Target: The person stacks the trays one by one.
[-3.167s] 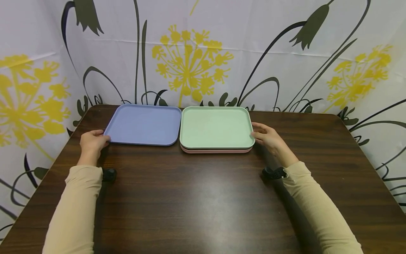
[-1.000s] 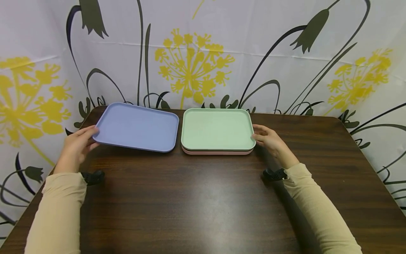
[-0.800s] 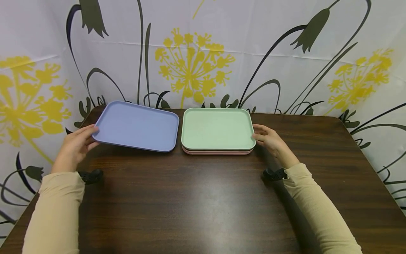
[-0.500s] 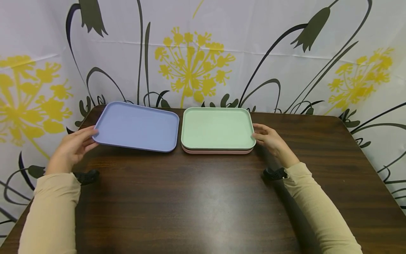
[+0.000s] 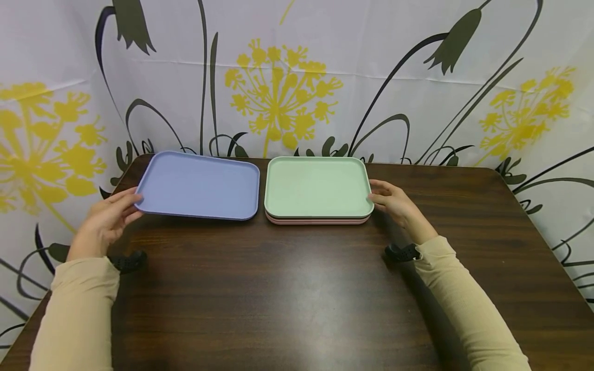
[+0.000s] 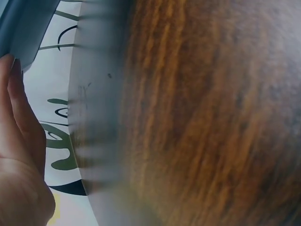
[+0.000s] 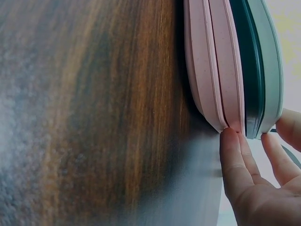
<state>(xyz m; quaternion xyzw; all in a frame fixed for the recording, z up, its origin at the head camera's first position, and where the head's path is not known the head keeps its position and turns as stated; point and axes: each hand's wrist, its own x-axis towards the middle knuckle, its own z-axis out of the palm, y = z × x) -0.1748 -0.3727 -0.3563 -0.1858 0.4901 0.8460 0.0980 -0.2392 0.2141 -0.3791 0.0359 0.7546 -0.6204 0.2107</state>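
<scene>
In the head view my left hand (image 5: 104, 219) grips the left edge of a blue tray (image 5: 199, 185), thumb on top and fingers below. The tray slants, its left end raised. Only a corner of it shows in the left wrist view, above the fingers. Beside it is a stack with a light green tray (image 5: 317, 186) on top. The right wrist view shows a dark green tray (image 7: 249, 70) under that one, and pink trays (image 7: 211, 70) at the bottom. With fairly straight fingers, my right hand (image 5: 394, 206) touches the stack's right side, thumb at the light green rim.
A brown wooden table (image 5: 278, 299) carries the trays near its far edge. Behind it hangs a white cloth (image 5: 371, 46) printed with yellow flowers and dark stems. A narrow gap separates the blue tray from the stack.
From beside the stack, the blue tray has moved left with my left hand and its left end has risen. Over the last half second it dips slightly. The right hand stays at the stack.
</scene>
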